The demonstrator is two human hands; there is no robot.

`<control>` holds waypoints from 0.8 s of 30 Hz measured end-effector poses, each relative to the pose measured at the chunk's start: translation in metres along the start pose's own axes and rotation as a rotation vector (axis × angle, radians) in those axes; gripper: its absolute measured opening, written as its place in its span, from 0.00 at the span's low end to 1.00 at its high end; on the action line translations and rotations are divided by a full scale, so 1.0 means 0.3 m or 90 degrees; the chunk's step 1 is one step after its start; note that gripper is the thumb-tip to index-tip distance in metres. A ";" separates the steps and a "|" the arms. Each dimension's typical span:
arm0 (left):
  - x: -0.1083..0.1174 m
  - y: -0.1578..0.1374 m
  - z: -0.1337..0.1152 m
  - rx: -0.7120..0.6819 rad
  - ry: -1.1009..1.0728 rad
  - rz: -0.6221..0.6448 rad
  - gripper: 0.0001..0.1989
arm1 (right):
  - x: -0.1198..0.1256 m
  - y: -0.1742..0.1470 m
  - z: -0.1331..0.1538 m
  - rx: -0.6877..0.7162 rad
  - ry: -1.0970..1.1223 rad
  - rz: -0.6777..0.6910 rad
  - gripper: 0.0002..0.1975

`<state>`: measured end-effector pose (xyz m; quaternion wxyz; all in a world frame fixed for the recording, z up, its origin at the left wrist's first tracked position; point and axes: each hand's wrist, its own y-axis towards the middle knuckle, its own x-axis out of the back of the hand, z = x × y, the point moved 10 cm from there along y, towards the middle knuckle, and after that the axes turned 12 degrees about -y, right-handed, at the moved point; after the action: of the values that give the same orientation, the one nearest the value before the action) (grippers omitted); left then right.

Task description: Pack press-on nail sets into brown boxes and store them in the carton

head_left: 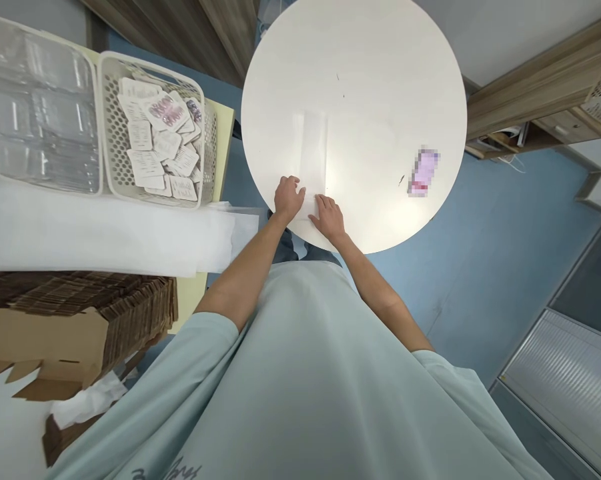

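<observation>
A long, thin, translucent white sheet (313,143) lies flat on the round white table (380,80), running away from me. Its lengthwise edges look folded over. My left hand (289,199) rests at the near left side of the sheet, fingers slightly bent and thumb apart. On the near right side, my right hand (329,218) touches the sheet with its fingertips, thumb spread from the fingers. Neither hand is wrapped around anything.
At the left, a white basket (207,153) holds several blister packs (167,112). Beside it are clear plastic boxes (63,107), a stack of white sheets (105,230) and folded brown cartons (145,307). A pixelated purple item (424,172) lies on the table's right.
</observation>
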<state>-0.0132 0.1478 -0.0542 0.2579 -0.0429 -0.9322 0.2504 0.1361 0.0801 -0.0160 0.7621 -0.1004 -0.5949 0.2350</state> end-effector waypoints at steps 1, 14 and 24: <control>-0.006 0.013 0.003 0.012 -0.007 -0.001 0.15 | 0.001 0.000 0.002 0.002 0.000 0.005 0.33; 0.014 0.035 0.032 0.106 -0.010 -0.028 0.03 | 0.012 -0.023 0.035 0.038 -0.028 0.059 0.38; 0.050 0.003 0.023 0.038 0.019 -0.092 0.09 | -0.015 -0.024 0.014 0.120 -0.047 0.096 0.40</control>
<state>-0.0296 0.1487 -0.0529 0.2907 0.0285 -0.9208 0.2585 0.1329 0.0712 -0.0155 0.7259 -0.0641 -0.5885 0.3503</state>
